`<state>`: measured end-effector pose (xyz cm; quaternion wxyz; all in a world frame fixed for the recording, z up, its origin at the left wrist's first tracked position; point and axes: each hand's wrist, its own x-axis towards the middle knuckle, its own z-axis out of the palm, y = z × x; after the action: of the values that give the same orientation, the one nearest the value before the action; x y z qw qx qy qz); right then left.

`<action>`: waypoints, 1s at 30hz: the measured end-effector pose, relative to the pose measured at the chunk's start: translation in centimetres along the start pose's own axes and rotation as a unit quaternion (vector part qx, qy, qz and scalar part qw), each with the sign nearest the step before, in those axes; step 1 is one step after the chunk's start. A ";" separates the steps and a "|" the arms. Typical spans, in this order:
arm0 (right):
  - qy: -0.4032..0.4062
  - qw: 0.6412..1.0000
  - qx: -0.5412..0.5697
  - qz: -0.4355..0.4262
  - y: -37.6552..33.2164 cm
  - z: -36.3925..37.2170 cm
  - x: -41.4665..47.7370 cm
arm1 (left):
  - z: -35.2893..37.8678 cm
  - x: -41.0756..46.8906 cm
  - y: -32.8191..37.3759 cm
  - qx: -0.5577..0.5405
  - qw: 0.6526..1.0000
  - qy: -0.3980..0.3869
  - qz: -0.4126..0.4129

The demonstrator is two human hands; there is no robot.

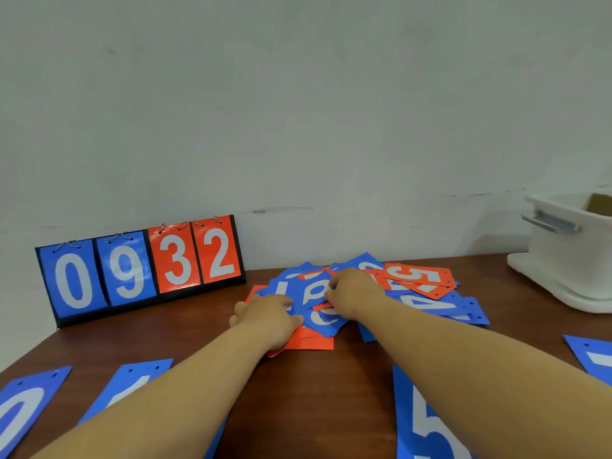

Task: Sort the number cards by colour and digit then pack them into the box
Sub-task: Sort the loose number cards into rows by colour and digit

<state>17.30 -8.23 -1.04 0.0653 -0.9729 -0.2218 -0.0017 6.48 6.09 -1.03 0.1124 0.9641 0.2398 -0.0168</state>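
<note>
A loose pile of blue and red number cards (427,293) lies spread on the brown table (331,392), near the wall. Both my hands are on the pile. My left hand (265,318) lies on its left side, fingers on a blue card above some red ones. My right hand (352,293) sits in the pile's middle with its fingers curled over a blue card (313,293); whether it grips that card is unclear. Single blue cards lie near me: a 0 (20,412), another (132,385) partly under my left arm, a 5 (427,429) and one (592,356) at the right edge.
A flip scoreboard (139,270) reading 0 9 3 2 stands against the wall at the back left. A white box (569,253) with a metal handle stands on its lid at the back right.
</note>
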 end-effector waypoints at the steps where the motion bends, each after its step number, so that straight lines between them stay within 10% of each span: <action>1: 0.004 1.000 -0.017 0.000 0.0 0.2 0.3 | 0.0 0.0 0.1 -0.014 1.000 0.023 -0.002; 10: 0.152 0.964 0.202 0.078 2.4 -5.1 -4.5 | -1.7 -1.5 -0.2 -0.245 0.951 0.171 0.079; 20: 0.218 0.718 0.649 0.127 2.8 -10.8 -17.3 | -6.0 -12.6 -1.5 -0.514 0.833 0.200 0.034; 30: 0.278 0.736 0.598 0.154 3.3 -8.6 -26.3 | -4.3 -20.4 -1.6 -0.512 0.839 0.160 0.090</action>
<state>-4.80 -23.67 6.19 0.6913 -0.7109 0.0037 -0.1290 -12.42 -0.94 4.57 0.5514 0.7755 0.1415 0.2730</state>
